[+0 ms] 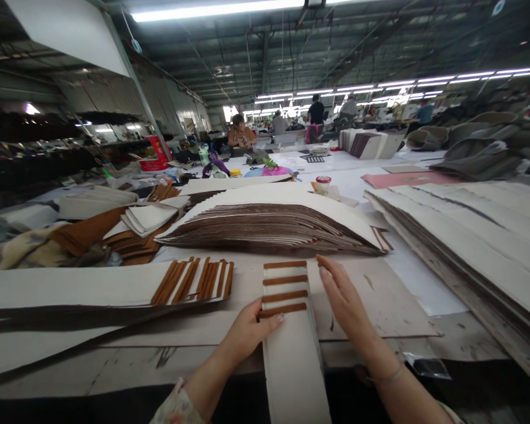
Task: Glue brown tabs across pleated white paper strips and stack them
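Observation:
A long off-white panel (291,359) lies over the table's near edge, with several brown strips (285,294) set crosswise at its far end. My left hand (251,324) grips the panel's left edge, thumb on top just below the nearest strip. Right of the panel, my right hand (342,294) has its fingers pressed together, apart from the strips. A small brown bit shows at its fingertips; I cannot make out what it is. To the left, loose brown strips (194,281) lie bunched on another white panel (70,285).
A thick fanned stack of white-topped panels (265,221) lies just beyond my hands. Another tall stack (468,235) fills the right side. Brown pieces (92,229) and folded white pieces lie at left. Farther back are a red-lidded jar (323,181) and a seated person (241,134).

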Tool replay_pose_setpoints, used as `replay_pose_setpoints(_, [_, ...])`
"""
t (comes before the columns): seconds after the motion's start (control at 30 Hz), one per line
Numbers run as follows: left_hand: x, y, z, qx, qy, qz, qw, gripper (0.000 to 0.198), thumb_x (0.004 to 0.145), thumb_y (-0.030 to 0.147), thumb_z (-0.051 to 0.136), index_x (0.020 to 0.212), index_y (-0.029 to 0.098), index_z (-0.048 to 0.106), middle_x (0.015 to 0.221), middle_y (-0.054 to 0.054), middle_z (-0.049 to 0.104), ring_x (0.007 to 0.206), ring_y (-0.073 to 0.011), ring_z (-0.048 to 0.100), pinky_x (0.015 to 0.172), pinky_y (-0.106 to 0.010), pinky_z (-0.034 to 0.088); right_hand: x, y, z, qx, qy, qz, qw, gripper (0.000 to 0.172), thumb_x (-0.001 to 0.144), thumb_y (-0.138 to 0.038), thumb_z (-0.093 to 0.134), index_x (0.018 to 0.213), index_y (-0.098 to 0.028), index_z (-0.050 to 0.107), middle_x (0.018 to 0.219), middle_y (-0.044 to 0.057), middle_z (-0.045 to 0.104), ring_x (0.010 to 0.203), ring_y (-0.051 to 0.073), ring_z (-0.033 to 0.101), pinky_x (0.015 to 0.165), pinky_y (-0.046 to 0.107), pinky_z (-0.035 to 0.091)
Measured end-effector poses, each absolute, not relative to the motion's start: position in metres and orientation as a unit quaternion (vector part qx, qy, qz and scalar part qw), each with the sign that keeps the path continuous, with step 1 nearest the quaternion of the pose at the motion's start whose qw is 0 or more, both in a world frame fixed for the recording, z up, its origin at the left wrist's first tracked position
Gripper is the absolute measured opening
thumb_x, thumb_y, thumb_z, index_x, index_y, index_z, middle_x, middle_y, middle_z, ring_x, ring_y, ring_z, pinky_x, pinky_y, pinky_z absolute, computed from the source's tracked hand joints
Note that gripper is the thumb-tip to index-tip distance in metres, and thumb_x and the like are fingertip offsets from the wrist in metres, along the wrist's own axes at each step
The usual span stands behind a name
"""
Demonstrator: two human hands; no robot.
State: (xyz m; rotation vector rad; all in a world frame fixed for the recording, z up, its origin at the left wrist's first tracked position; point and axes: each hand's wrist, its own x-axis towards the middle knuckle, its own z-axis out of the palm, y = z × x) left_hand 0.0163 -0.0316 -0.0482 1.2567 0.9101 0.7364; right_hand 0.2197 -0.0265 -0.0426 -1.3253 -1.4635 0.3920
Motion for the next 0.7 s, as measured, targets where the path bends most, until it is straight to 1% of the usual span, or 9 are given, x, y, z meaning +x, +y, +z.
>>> replay_pose_setpoints(0.03, [0.015,-0.032,-0.049,0.559,0.399,0.326,0.650,0.043,0.069,0.036,0.067,0.105,0.016,0.057,0.108,-0.007,0.062,0.099,-0.0253,0.057,0.084,-0.036,0.047,0.225,-0.026,-0.037,-0.555,-0.578,0.224,0.555,0.039,0.087,-0.041,0.034,0.112,-0.017,0.052,0.111,0.011,0.056,0.102,0.020,0.051,0.084,0.038,0.045])
replay_pose_setpoints(0.1, [0.013,-0.034,-0.050,0.563,0.397,0.330,0.645,0.041,0.069,0.036,0.067,0.104,0.016,0.058,0.107,-0.007,0.063,0.097,-0.0249,0.058,0.083,-0.035,0.047,0.230,-0.024,-0.026,-0.550,-0.539,0.316,0.553,0.043,0.084,-0.048,0.035,0.105,-0.016,0.057,0.103,0.010,0.060,0.092,0.019,0.056,0.076,0.035,0.048])
replay_pose_setpoints(0.2, [0.013,-0.035,-0.050,0.564,0.393,0.336,0.643,0.040,0.069,0.035,0.067,0.103,0.015,0.058,0.102,-0.007,0.065,0.095,-0.0243,0.059,0.082,-0.034,0.048,0.228,-0.020,-0.017,-0.538,-0.546,0.375,0.521,0.045,0.080,-0.053,0.039,0.090,-0.015,0.062,0.085,0.008,0.063,0.076,0.017,0.058,0.065,0.030,0.048])
replay_pose_setpoints(0.3, [0.014,-0.036,-0.048,0.569,0.384,0.337,0.645,0.040,0.070,0.034,0.067,0.103,0.015,0.058,0.100,-0.006,0.066,0.095,-0.0240,0.059,0.082,-0.033,0.048,0.220,-0.015,-0.016,-0.527,-0.562,0.390,0.504,0.042,0.076,-0.054,0.045,0.070,-0.016,0.061,0.062,0.001,0.057,0.059,0.013,0.052,0.055,0.025,0.044])
replay_pose_setpoints(0.37, [0.015,-0.037,-0.046,0.571,0.372,0.336,0.649,0.040,0.070,0.034,0.067,0.104,0.014,0.058,0.100,-0.007,0.065,0.095,-0.0240,0.059,0.083,-0.033,0.047,0.215,-0.010,-0.018,-0.522,-0.566,0.391,0.504,0.040,0.074,-0.053,0.049,0.064,-0.016,0.058,0.054,-0.002,0.049,0.052,0.011,0.046,0.050,0.022,0.039])
replay_pose_setpoints(0.43, [0.015,-0.037,-0.045,0.573,0.360,0.338,0.654,0.041,0.071,0.033,0.066,0.106,0.013,0.057,0.101,-0.007,0.065,0.095,-0.0242,0.059,0.084,-0.034,0.047,0.214,-0.007,-0.021,-0.519,-0.565,0.387,0.511,0.037,0.072,-0.053,0.053,0.063,-0.017,0.057,0.053,-0.003,0.046,0.052,0.010,0.042,0.049,0.021,0.036])
replay_pose_setpoints(0.5, [0.015,-0.038,-0.045,0.574,0.354,0.340,0.655,0.041,0.072,0.032,0.065,0.107,0.012,0.057,0.101,-0.007,0.065,0.096,-0.0243,0.059,0.084,-0.034,0.047,0.214,-0.005,-0.022,-0.515,-0.561,0.389,0.518,0.036,0.070,-0.053,0.056,0.063,-0.017,0.058,0.055,-0.003,0.047,0.054,0.010,0.042,0.050,0.021,0.035])
replay_pose_setpoints(0.6, [0.014,-0.038,-0.047,0.574,0.358,0.342,0.652,0.039,0.073,0.030,0.065,0.106,0.011,0.057,0.101,-0.007,0.065,0.095,-0.0240,0.059,0.083,-0.033,0.047,0.214,-0.007,-0.021,-0.499,-0.553,0.425,0.514,0.039,0.074,-0.055,0.051,0.068,-0.017,0.059,0.061,-0.001,0.054,0.059,0.012,0.049,0.056,0.023,0.040])
replay_pose_setpoints(0.7, [0.014,-0.038,-0.048,0.575,0.361,0.342,0.650,0.038,0.073,0.029,0.065,0.105,0.011,0.058,0.102,-0.008,0.065,0.094,-0.0237,0.059,0.081,-0.032,0.048,0.212,-0.014,-0.017,-0.462,-0.545,0.499,0.489,0.046,0.080,-0.058,0.037,0.082,-0.019,0.062,0.074,0.002,0.063,0.069,0.016,0.057,0.067,0.029,0.046])
